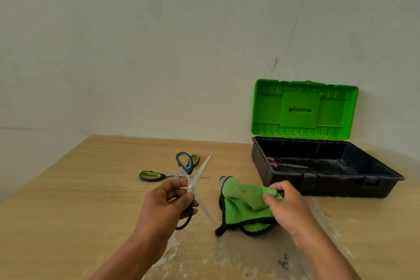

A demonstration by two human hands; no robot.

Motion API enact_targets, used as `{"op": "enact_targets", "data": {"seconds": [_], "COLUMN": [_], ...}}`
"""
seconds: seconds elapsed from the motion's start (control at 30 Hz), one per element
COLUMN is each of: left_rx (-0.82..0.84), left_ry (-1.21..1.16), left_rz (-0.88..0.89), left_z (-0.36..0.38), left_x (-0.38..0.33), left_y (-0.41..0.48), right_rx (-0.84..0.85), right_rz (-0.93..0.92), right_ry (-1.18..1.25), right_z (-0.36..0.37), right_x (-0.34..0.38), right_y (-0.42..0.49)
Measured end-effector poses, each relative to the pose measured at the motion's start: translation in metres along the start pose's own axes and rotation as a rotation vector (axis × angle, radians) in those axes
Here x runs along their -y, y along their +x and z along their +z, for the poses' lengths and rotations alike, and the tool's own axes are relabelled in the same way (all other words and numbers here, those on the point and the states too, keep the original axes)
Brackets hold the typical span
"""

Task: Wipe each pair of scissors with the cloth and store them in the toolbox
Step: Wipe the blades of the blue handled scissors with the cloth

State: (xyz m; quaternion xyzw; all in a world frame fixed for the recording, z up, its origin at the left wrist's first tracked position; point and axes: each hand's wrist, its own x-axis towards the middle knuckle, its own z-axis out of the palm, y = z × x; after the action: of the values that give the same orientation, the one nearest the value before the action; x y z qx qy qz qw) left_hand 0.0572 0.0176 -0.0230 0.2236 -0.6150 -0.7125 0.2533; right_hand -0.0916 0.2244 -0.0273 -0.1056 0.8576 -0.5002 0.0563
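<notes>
Green scissors [152, 175] lie just beyond the blue scissors [192, 183] in your left hand [163, 204]; past your right hand's [289, 208] cloth [241, 200], the open toolbox's [318, 186] wall rises.

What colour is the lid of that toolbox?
Bright green: the toolbox lid stands open, best seen in the head view.

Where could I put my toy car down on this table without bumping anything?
The left side of the table, from its edge to the green-handled scissors, is bare. So is the strip between those scissors and the toolbox. It is crowded in the middle front, where the left hand holds open scissors and the right hand pinches the cloth.
</notes>
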Motion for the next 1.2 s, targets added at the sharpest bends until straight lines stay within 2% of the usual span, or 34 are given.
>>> {"op": "enact_targets", "data": {"seconds": [0.1, 0.2, 0.27, 0.33, 0.4, 0.5, 0.57, 0.63, 0.7, 0.77, 0.87, 1.0, 1.07, 1.2], "left_rx": [-0.021, -0.103, -0.149, -0.147, -0.113, -0.097, -0.094, -0.102, -0.109, -0.104, -0.110, -0.167, -0.187, -0.192], "left_ry": [0.041, 0.237, 0.437, 0.621, 0.661, 0.683, 0.708, 0.753, 0.807, 0.856, 0.905, 0.930, 0.947, 0.973], "left_rz": [0.059, 0.225, 0.463, 0.810, 1.116, 1.319, 1.369, 1.393, 1.399, 1.396, 1.400, 1.409, 1.410, 1.401], "left_z": [0.001, 0.002, -0.001, -0.009, -0.013, -0.011, -0.008, -0.007, -0.008, -0.008, -0.006, -0.004, -0.004, -0.004], "left_x": [-0.001, 0.002, 0.003, 0.007, 0.013, 0.016, 0.016, 0.018, 0.018, 0.019, 0.021, 0.020, 0.020, 0.022], "left_y": [-0.003, -0.003, -0.004, 0.000, 0.003, 0.005, 0.004, 0.003, 0.002, 0.001, 0.000, 0.000, 0.001, 0.002], "right_rx": [0.021, 0.041, 0.051, 0.053, 0.058, 0.069, 0.042, -0.054, -0.162, -0.162, 0.038, 0.532, 0.727, 0.811], "right_rz": [-0.001, 0.006, 0.011, 0.010, 0.017, 0.016, -0.010, -0.111, -0.268, -0.372, -0.359, -0.230, -0.205, -0.257], "right_ry": [-0.160, -0.212, -0.241, -0.277, -0.311, -0.333, -0.426, -0.534, -0.462, -0.300, -0.046, 0.284, 0.366, 0.402], "right_z": [-0.004, -0.006, -0.007, -0.009, -0.011, -0.010, -0.009, -0.009, -0.009, -0.007, -0.005, -0.005, -0.003, 0.008], "right_x": [0.000, -0.002, -0.002, -0.004, -0.005, -0.007, -0.009, -0.010, -0.008, -0.005, 0.000, 0.009, 0.013, 0.017], "right_y": [0.000, 0.001, 0.000, 0.001, 0.002, 0.005, 0.005, 0.004, 0.003, 0.002, -0.005, -0.018, -0.024, -0.033]}}
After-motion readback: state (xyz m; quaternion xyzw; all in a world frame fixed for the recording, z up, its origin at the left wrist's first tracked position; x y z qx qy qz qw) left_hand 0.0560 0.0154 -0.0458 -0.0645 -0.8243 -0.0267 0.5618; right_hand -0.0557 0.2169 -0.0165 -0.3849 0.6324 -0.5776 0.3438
